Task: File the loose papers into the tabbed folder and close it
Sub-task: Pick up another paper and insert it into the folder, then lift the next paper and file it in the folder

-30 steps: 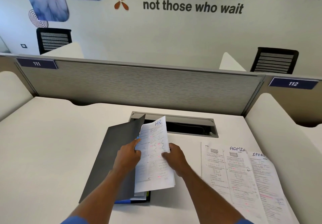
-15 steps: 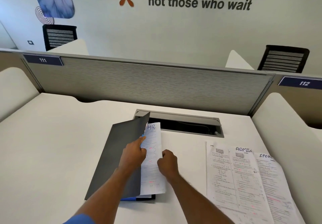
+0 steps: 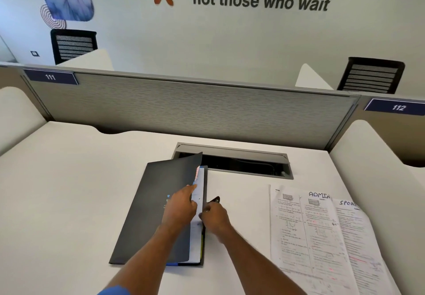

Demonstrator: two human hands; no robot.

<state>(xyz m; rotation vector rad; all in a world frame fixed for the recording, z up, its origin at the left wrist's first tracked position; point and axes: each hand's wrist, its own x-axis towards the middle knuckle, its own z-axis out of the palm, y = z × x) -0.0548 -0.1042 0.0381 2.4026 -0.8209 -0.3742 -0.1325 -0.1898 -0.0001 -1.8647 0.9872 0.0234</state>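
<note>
Office cubicle, white wall with printed slogan, grey fabric divider panel (image 3: 190, 113) at the back, number plates 111 and 112 at its ends. White laminate desk surface (image 3: 69, 191) is seen with an open grey cable tray (image 3: 232, 160) set into it near the divider.

Dark grey tabbed plastic folder (image 3: 156, 207) lies on the surface in front of the tray, cover nearly lowered but lifted at the far right corner. A white printed sheet (image 3: 200, 186) sits inside, only a narrow strip showing along the right edge. Loose white printed papers (image 3: 322, 232), headed ADMIN and SPOR…, are fanned on the surface well apart to the right, not yet filed.

Left hand (image 3: 181, 207) is laid on the cover, fingers at its right edge; grip looks loose, pressing rather than clenched. Right hand (image 3: 215, 216) is at the folder's right edge, fingers curled around a small dark elastic or clasp piece (image 3: 215, 200); what exactly is grasped cannot be told.

Risks, judged: the sheet could be creased or left sticking out if the cover is pressed down before the edge is squared. If the folder is fastened now, the remaining papers would be left out. The fanned pile could be swept off the surface by the right forearm.
</note>
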